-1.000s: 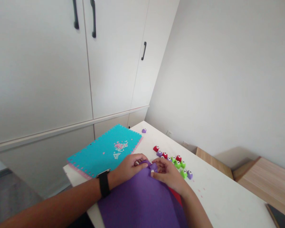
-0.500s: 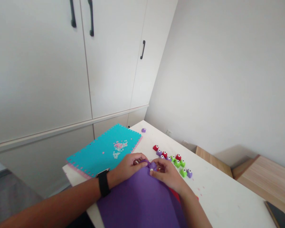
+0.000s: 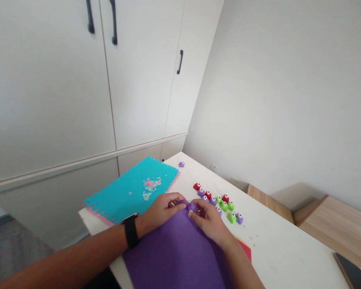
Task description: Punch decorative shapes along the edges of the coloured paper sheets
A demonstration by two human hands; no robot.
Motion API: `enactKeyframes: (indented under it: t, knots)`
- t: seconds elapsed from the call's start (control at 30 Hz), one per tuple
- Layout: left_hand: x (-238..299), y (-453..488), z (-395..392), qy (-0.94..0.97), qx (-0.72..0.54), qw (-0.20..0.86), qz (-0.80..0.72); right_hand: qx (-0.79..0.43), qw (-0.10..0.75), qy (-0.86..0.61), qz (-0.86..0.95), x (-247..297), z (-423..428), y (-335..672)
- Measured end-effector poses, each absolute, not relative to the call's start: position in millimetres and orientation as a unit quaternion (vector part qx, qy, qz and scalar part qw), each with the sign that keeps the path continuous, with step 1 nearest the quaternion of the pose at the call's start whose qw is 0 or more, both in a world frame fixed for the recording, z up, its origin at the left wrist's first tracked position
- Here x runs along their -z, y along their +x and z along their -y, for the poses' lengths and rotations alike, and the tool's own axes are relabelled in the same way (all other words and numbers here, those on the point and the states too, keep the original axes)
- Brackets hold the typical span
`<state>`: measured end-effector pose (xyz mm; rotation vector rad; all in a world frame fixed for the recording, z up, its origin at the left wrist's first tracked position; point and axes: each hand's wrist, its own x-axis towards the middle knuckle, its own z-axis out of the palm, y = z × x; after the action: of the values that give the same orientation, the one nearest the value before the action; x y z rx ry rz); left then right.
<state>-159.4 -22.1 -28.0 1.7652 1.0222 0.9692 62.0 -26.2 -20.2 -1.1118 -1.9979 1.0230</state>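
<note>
A large purple sheet (image 3: 180, 249) rises bent toward me from the table's near side. Its far edge is pinched in my left hand (image 3: 169, 206), which wears a black watch band on the wrist. My right hand (image 3: 209, 218) grips a small purple craft punch (image 3: 193, 207) at that same edge; the fingers cover part of it. Just beyond the right hand lie several similar one-eyed punches, among them a red punch (image 3: 196, 186), a green punch (image 3: 231, 218) and a purple punch (image 3: 240, 218).
Left of the hands lies a turquoise sheet (image 3: 120, 188) with notched edges and small pink and white paper bits (image 3: 152, 184) on it, over a pink sheet. A lone purple punch (image 3: 181, 164) sits at the white table's (image 3: 276, 249) far corner. A red sheet (image 3: 245, 249) shows beside my right forearm.
My right hand has shifted slightly with the punch, whose white part is now less visible. More of the red sheet shows by the right forearm. The left hand has hardly moved.
</note>
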Motion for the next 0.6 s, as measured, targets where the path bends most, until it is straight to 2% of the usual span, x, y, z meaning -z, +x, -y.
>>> enactKeyframes:
  t: [0.37,0.6]
  knots:
    - [30.0,-159.5,21.1,0.704,-0.394,0.424,-0.411,-0.391,0.329,-0.429,0.745,27.1,27.4,59.3]
    - [33.0,-159.8,19.3,0.707,-0.384,0.416,-0.423,-0.506,0.351,-0.413,0.671,30.1,23.8,65.6]
